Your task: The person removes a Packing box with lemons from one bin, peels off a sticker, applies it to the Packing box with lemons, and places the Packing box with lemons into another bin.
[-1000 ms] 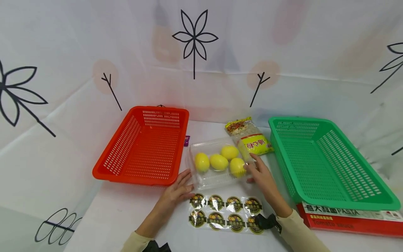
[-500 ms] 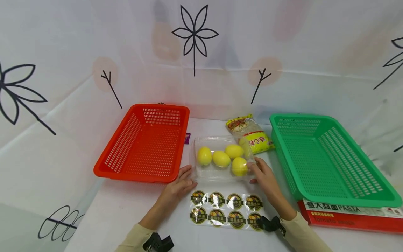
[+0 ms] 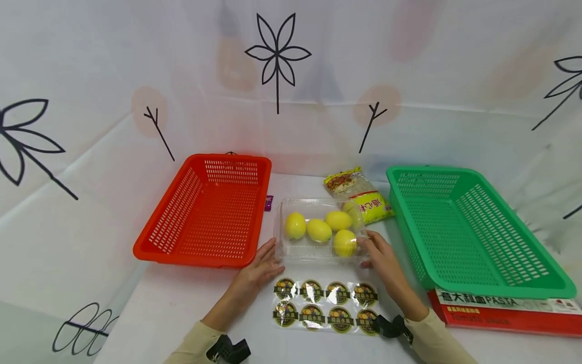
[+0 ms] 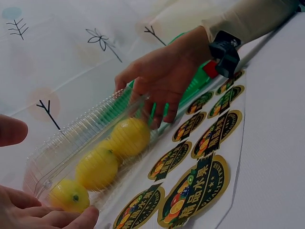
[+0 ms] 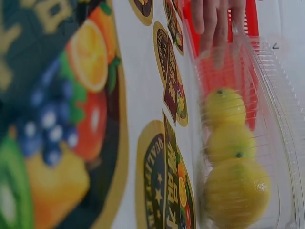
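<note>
A clear plastic clamshell box [image 3: 313, 251] with several lemons [image 3: 320, 230] inside sits mid-table, its lid down. Against its left side lies my left hand [image 3: 258, 268], fingers extended along the wall near the front corner. My right hand [image 3: 382, 257] is at the opposite side, fingertips at the right front corner. In the left wrist view that right hand [image 4: 159, 76] reaches over the box's far end with fingers pointing down and loosely straight. A sheet of round fruit stickers [image 3: 325, 305] lies just in front of the box.
A red basket [image 3: 213, 222] stands left and a green basket [image 3: 477, 242] right, its front over a red pasta box [image 3: 500, 319]. Behind the clamshell lie a yellow pasta bag [image 3: 370, 205] and a small purple packet [image 3: 269, 203]. A patterned cloth [image 3: 318, 126] hangs behind.
The clamshell box has turned to sit straighter and slid slightly away from the sticker sheet. Both hands have stayed at its sides, the right shifting slightly right.
</note>
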The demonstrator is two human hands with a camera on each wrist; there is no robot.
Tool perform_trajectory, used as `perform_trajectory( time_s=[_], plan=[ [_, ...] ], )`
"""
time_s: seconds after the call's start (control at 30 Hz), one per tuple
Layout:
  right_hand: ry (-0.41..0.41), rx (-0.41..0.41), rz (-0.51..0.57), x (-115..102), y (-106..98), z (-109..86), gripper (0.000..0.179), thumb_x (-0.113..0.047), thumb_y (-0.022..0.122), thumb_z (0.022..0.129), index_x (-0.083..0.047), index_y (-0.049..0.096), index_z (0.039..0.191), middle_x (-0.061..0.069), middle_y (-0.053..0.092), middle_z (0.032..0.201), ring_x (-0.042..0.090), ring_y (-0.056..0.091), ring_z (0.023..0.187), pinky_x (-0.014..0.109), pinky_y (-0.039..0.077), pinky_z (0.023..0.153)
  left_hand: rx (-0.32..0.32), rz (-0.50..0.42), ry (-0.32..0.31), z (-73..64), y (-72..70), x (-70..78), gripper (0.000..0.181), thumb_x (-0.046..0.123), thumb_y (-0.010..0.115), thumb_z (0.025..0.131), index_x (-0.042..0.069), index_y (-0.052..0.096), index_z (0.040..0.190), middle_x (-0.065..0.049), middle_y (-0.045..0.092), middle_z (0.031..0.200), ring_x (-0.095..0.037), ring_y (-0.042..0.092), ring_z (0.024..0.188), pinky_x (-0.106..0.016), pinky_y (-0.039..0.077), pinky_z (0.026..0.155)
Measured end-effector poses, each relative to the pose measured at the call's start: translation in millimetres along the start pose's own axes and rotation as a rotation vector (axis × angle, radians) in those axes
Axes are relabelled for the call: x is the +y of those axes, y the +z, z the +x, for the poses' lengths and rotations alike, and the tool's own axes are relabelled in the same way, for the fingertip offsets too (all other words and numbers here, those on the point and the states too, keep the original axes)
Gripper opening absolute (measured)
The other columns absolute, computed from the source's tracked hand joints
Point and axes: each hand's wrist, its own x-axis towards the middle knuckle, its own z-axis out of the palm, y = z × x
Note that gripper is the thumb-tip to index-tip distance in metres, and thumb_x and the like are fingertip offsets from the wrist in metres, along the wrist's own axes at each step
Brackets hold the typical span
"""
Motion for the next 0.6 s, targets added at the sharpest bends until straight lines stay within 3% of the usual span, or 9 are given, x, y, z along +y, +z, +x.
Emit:
perform_trajectory(
  time_s=[0.17,0.37,0.5,0.6],
  plan=[
    [-0.007,0.012,0.002,1.5,-1.2,-0.3,0.051,-0.033,0.053,0.109,0.001,0.048,0.146,0.024,0.057,0.128,0.022,0.056,0.099,0.034,0.058,0.073,-0.007,0.040,-0.030,4.6,-2.2,-1.9,0.080,0.007,0.054,0.101,0.013,0.010,0.167,-0.016,0.007,0.172,-0.040,0.017,0.154,-0.046,0.030,0.119],
    [0.007,0.020,-0.010,1.8,-1.3,-2.2,0.051,-0.033,0.054,0.109,0.002,0.049,0.145,0.022,0.056,0.133,0.025,0.054,0.106,0.033,0.058,0.074,0.031,0.022,-0.018,4.5,-1.4,-4.4,0.077,0.009,0.056,0.101,0.011,0.016,0.166,-0.016,0.012,0.171,-0.037,0.020,0.153,-0.048,0.033,0.118],
    [0.005,0.030,0.005,1.8,-0.7,-4.7,0.051,-0.034,0.053,0.109,0.003,0.050,0.144,0.022,0.054,0.134,0.027,0.051,0.110,0.033,0.058,0.075,0.112,0.166,-0.036,0.6,1.0,-3.8,0.072,0.014,0.061,0.100,0.010,0.027,0.163,-0.020,0.036,0.162,-0.036,0.034,0.148,-0.050,0.033,0.117],
    [0.008,0.029,-0.002,2.8,-0.1,-8.4,0.052,-0.034,0.053,0.109,0.003,0.048,0.146,0.023,0.054,0.136,0.029,0.053,0.112,0.032,0.058,0.076,0.157,0.344,-0.047,-2.9,1.6,-2.8,0.067,0.018,0.063,0.100,0.006,0.036,0.159,-0.023,0.054,0.147,-0.038,0.049,0.138,-0.054,0.036,0.115]
  ],
)
